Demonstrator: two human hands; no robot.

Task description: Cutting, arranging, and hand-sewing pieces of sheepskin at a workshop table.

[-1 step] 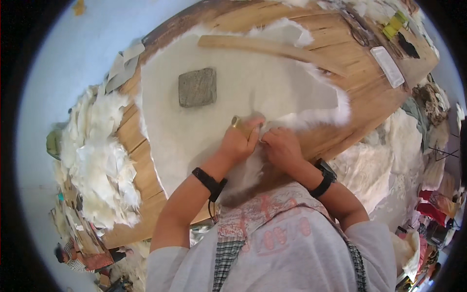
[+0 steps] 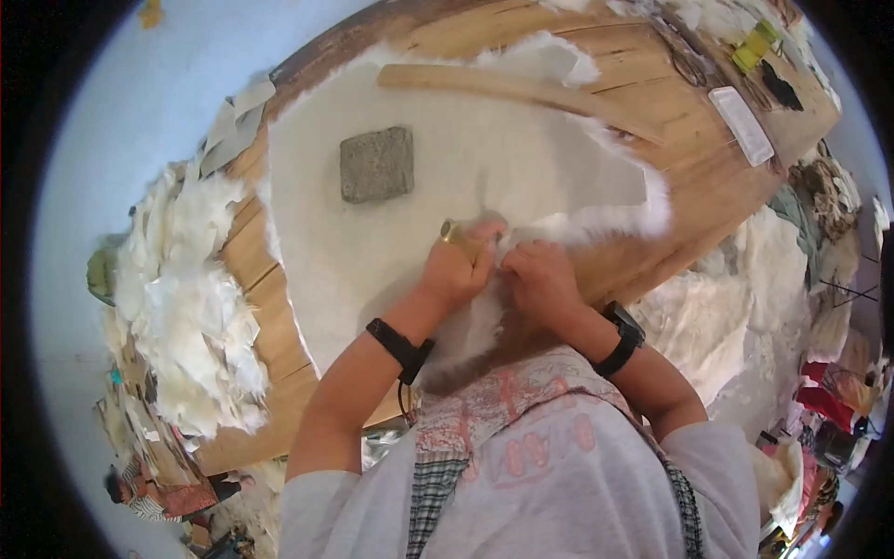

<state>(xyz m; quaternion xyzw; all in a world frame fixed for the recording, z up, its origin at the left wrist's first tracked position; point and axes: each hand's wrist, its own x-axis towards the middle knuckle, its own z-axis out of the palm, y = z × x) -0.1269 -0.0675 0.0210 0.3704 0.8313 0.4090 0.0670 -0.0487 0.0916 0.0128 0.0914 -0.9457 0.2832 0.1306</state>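
A large pale sheepskin, smooth side up with white fleece along its edges, lies over the wooden table in front of me. My left hand is closed around a brass-coloured tool with a round end; the rest of the tool is hidden by my fingers. Close beside it on the right, my right hand is closed with its fingertips pinched at the near edge of the skin. A grey rectangular stone block rests on the skin, beyond my left hand. Across the skin's far part lies a long flat wooden strip.
White fur pieces are heaped at the left. On the wooden table, a white tray, a yellow-green object and a black item lie at the far right. More pale skins hang or lie at the right.
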